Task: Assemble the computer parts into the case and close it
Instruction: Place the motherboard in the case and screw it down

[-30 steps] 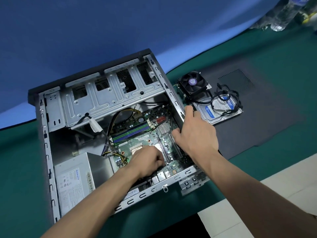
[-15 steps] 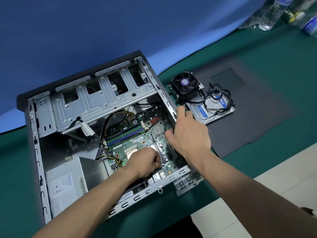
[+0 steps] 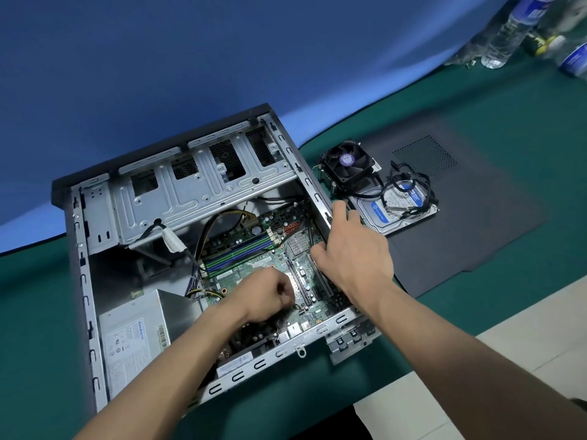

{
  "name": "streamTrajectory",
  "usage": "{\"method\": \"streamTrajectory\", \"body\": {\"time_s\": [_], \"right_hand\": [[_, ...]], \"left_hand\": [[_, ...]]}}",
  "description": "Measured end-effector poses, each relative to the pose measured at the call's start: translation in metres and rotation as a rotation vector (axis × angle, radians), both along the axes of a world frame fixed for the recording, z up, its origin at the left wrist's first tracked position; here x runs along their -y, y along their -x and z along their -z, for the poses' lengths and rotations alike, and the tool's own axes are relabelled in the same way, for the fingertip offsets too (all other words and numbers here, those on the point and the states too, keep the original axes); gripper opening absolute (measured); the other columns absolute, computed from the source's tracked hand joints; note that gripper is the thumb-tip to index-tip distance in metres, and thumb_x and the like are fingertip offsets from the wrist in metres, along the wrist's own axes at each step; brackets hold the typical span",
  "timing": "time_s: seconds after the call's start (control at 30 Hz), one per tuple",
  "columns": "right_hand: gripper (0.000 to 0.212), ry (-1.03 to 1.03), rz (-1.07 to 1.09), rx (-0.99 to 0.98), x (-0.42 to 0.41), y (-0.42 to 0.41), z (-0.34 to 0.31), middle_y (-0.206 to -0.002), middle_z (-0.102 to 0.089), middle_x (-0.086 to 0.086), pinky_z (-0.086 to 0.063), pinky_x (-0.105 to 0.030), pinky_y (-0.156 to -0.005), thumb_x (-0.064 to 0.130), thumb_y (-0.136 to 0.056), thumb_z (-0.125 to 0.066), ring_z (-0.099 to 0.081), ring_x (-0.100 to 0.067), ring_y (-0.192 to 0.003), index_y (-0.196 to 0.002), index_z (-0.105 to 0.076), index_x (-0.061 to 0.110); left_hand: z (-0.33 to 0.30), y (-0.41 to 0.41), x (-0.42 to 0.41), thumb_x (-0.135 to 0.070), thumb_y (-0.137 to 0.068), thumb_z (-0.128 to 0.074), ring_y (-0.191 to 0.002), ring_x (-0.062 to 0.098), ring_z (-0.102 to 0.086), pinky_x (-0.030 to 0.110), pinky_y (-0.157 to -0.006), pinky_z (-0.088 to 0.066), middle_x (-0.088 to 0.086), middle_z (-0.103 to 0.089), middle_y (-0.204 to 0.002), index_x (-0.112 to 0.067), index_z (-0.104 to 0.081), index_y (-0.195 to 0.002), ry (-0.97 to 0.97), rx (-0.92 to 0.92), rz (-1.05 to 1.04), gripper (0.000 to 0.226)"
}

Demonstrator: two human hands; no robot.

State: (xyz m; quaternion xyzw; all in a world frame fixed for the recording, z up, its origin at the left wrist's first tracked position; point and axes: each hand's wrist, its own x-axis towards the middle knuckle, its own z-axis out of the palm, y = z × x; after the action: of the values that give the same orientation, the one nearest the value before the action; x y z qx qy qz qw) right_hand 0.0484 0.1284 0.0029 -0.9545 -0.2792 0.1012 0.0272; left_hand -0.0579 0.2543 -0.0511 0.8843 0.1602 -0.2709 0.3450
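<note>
The open computer case (image 3: 83, 281) lies on its side on the green table. Inside it sits the motherboard (image 3: 254, 246), with the power supply (image 3: 133, 344) at the near left and the drive cage (image 3: 203, 185) at the back. My left hand (image 3: 270, 296) is a closed fist low over the middle of the board; whatever its fingertips pinch is hidden. My right hand (image 3: 352, 255) straddles the case's right wall, thumb on the rim and fingers down at the board's right edge. The cooler fan (image 3: 347, 163) and the hard drive (image 3: 397, 214) lie outside, to the right.
Both loose parts and a coil of black cables (image 3: 409, 185) rest on the dark grey side panel (image 3: 476, 217), which lies flat to the right of the case. Plastic bottles (image 3: 508, 30) stand at the far right corner. The table's near edge runs along the white floor tiles (image 3: 508, 360).
Both hands keep the same hold inside the case. My head has shifted, so the case sits a little lower and further left in view, and more bottles show at the top right.
</note>
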Motion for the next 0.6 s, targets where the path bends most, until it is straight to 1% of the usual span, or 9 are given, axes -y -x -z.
{"method": "streamTrajectory", "body": {"time_s": [0.03, 0.1, 0.2, 0.27, 0.33, 0.4, 0.47, 0.53, 0.6], "right_hand": [[0.046, 0.001, -0.006, 0.016, 0.000, 0.000, 0.000, -0.102, -0.051, -0.007, -0.020, -0.027, -0.040, 0.039, -0.088, -0.048, -0.039, -0.017, -0.055, -0.122, -0.027, 0.015], [0.055, -0.007, -0.026, 0.049, 0.000, 0.001, 0.001, -0.111, -0.049, -0.008, -0.024, -0.027, -0.043, 0.040, -0.088, -0.049, -0.047, -0.020, -0.072, -0.130, -0.026, 0.013], [0.065, -0.051, -0.111, 0.126, 0.002, 0.004, -0.001, -0.119, -0.042, -0.009, -0.038, -0.029, -0.055, 0.038, -0.085, -0.051, -0.047, -0.023, -0.096, -0.137, -0.022, 0.013], [0.057, -0.082, -0.200, 0.197, 0.002, 0.006, -0.004, -0.118, -0.045, -0.011, -0.047, -0.033, -0.072, 0.035, -0.082, -0.052, -0.045, -0.024, -0.099, -0.131, -0.033, 0.013], [0.046, -0.106, -0.286, 0.250, 0.002, 0.007, -0.008, -0.119, -0.050, -0.013, -0.046, -0.040, -0.087, 0.033, -0.080, -0.055, -0.048, -0.027, -0.104, -0.119, -0.049, 0.010], [0.033, -0.186, -0.381, 0.283, 0.003, 0.009, -0.009, -0.111, -0.059, -0.012, -0.047, -0.042, -0.087, 0.030, -0.077, -0.060, -0.054, -0.027, -0.101, -0.102, -0.062, 0.009], [0.020, -0.234, -0.475, 0.304, 0.002, 0.010, -0.007, -0.092, -0.064, -0.006, -0.049, -0.038, -0.079, 0.028, -0.077, -0.063, -0.056, -0.023, -0.089, -0.088, -0.066, 0.011], [0.015, -0.225, -0.584, 0.298, -0.002, 0.013, -0.005, -0.079, -0.063, -0.001, -0.047, -0.034, -0.072, 0.029, -0.080, -0.062, -0.051, -0.019, -0.078, -0.083, -0.065, 0.014], [0.015, -0.161, -0.695, 0.161, -0.010, 0.020, -0.003, -0.080, -0.060, 0.001, -0.047, -0.032, -0.071, 0.029, -0.087, -0.053, -0.043, -0.015, -0.073, -0.087, -0.058, 0.015]], "left_hand": [[-0.004, 0.003, -0.004, -0.012, -0.086, -0.063, -0.079, 0.006, -0.060, 0.020, -0.074, -0.048, -0.010, -0.065, -0.084, -0.026, -0.065, -0.080, -0.039, 0.005, 0.016, 0.015], [-0.011, 0.012, -0.010, -0.004, -0.084, -0.056, -0.076, 0.003, -0.055, 0.016, -0.068, -0.044, -0.014, -0.059, -0.083, -0.030, -0.063, -0.082, -0.124, -0.011, 0.061, 0.027], [-0.015, 0.029, -0.012, -0.002, -0.082, -0.055, -0.077, 0.003, -0.052, 0.012, -0.068, -0.039, -0.014, -0.061, -0.089, -0.027, -0.067, -0.097, -0.198, -0.044, 0.094, 0.032], [-0.016, 0.036, -0.012, -0.004, -0.083, -0.058, -0.083, 0.004, -0.051, 0.014, -0.074, -0.039, -0.010, -0.066, -0.100, -0.025, -0.067, -0.103, -0.226, -0.038, 0.098, 0.030], [-0.016, 0.040, -0.011, -0.009, -0.086, -0.062, -0.085, 0.003, -0.053, 0.015, -0.078, -0.041, -0.009, -0.067, -0.105, -0.024, -0.068, -0.104, -0.240, -0.030, 0.096, 0.025], [-0.017, 0.041, -0.011, -0.011, -0.086, -0.063, -0.089, 0.005, -0.059, 0.018, -0.082, -0.046, -0.009, -0.068, -0.104, -0.023, -0.070, -0.101, -0.238, -0.026, 0.074, 0.020], [-0.019, 0.040, -0.012, -0.012, -0.087, -0.061, -0.091, 0.009, -0.062, 0.024, -0.083, -0.049, -0.006, -0.069, -0.100, -0.022, -0.071, -0.096, -0.241, -0.008, 0.030, 0.017], [-0.023, 0.041, -0.014, -0.012, -0.089, -0.060, -0.089, 0.013, -0.061, 0.025, -0.080, -0.047, -0.003, -0.068, -0.095, -0.020, -0.068, -0.090, -0.209, 0.006, -0.049, 0.012], [-0.026, 0.043, -0.017, -0.011, -0.090, -0.058, -0.083, 0.014, -0.058, 0.023, -0.072, -0.042, -0.002, -0.065, -0.089, -0.017, -0.065, -0.087, -0.144, 0.006, -0.133, 0.010]]}}
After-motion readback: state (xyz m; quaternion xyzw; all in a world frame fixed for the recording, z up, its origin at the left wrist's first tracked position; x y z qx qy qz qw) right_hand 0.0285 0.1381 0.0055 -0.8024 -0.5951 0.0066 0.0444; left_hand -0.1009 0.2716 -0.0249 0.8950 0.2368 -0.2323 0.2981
